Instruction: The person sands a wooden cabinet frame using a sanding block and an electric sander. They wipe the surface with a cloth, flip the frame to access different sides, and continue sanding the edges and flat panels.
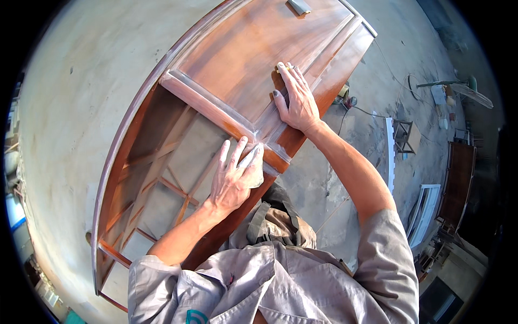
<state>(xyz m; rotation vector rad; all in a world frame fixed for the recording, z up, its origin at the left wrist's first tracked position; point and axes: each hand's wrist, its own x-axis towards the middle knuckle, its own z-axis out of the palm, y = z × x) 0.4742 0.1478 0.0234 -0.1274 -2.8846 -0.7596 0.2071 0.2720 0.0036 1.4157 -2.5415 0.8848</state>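
Observation:
A long reddish-brown wooden furniture frame (pixel 216 116), dusted white along its joints and mouldings, lies across in front of me. My left hand (pixel 233 175), its fingers coated in pale dust, presses a folded whitish piece of sandpaper (pixel 253 155) against the corner where the rails meet. The fingers curl round the sheet and hide part of it. Further up, my right hand (pixel 297 102) rests with fingers stretched out on the panel's edge moulding. A small yellowish-brown patch shows by its fingertips; I cannot make out what it is.
A grey folded sheet (pixel 298 6) lies on the panel's far end. Open lattice (pixel 181 189) fills the frame's near left part. On the floor at right are a small power tool (pixel 350 101) with a cord, a wooden stool (pixel 406 136) and white frames (pixel 423 216).

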